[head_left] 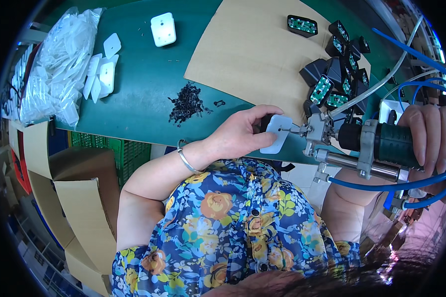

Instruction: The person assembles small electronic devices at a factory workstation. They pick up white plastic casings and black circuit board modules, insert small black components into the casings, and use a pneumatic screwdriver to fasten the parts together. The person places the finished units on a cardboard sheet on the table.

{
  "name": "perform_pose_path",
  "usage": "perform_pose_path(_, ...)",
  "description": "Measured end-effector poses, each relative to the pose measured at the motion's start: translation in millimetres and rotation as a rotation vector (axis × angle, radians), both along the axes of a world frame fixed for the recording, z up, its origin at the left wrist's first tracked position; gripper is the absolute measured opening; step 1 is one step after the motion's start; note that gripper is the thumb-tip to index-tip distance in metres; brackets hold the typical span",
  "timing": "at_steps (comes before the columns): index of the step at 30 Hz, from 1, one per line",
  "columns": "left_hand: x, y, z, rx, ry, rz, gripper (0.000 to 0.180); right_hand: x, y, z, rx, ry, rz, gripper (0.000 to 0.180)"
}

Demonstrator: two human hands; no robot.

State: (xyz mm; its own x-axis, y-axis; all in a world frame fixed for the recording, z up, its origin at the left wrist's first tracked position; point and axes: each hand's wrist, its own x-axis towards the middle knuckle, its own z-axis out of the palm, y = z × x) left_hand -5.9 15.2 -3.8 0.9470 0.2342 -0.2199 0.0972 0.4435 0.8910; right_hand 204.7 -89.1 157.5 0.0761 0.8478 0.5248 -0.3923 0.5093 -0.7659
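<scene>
On the green bench (143, 94), left hand (240, 133) fingers pinch a white cover (277, 133); right hand (428, 133) grips a pneumatic screwdriver (381, 143).

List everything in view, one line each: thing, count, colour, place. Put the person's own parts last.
white cover plate: one, white, held at the table's near edge
powered screwdriver: one, green and grey with blue hoses, bit against the plate
screws: a heap, black, mid table
black housings: a pile, black with green boards inside, far right
cardboard sheet: one, tan, under the pile
loose white plates: several, white, left of centre
plastic bag: one, clear, full of white parts, far left
table: one, green
cardboard boxes: several, tan, lower left
left hand: holds the plate
right hand: grips the screwdriver
</scene>
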Motion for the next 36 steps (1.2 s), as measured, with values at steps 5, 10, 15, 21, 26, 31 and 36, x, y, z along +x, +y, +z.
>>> perform_pose_path(5, -0.7, -1.7, -1.7, 0.018, -0.002, 0.012, 0.044, -1.4, -1.5, -0.8, 0.001, 0.003, -0.006, 0.042)
perform_pose_path(10, -1.1, -1.3, -0.7, 0.001, 0.023, -0.016, 0.042, -1.5, -1.0, -2.5, -0.002, 0.01, -0.007, 0.043)
perform_pose_path(15, 0.2, -2.0, -0.5, -0.042, 0.025, 0.005, 0.041, -2.5, -1.2, -4.1, -0.001, 0.01, -0.013, 0.043)
perform_pose_path(21, 0.4, -1.5, 2.7, -0.072, 0.04, -0.028, 0.041, -3.5, -2.7, -4.8, 0.002, 0.015, -0.018, 0.043)
perform_pose_path(26, -0.1, -0.4, 3.4, -0.082, 0.04, -0.06, 0.042, -4.1, -4.4, -5.6, 0.004, 0.014, -0.026, 0.044)
perform_pose_path(31, -0.9, -0.6, 6.9, -0.089, 0.145, -0.104, 0.041, -3.0, -5.9, -3.5, 0.013, 0.016, -0.023, 0.044)
perform_pose_path(36, -1.9, 0.6, 11.8, -0.154, 0.207, -0.134, 0.04, 0.9, -5.6, -2.7, 0.019, 0.013, -0.025, 0.045)
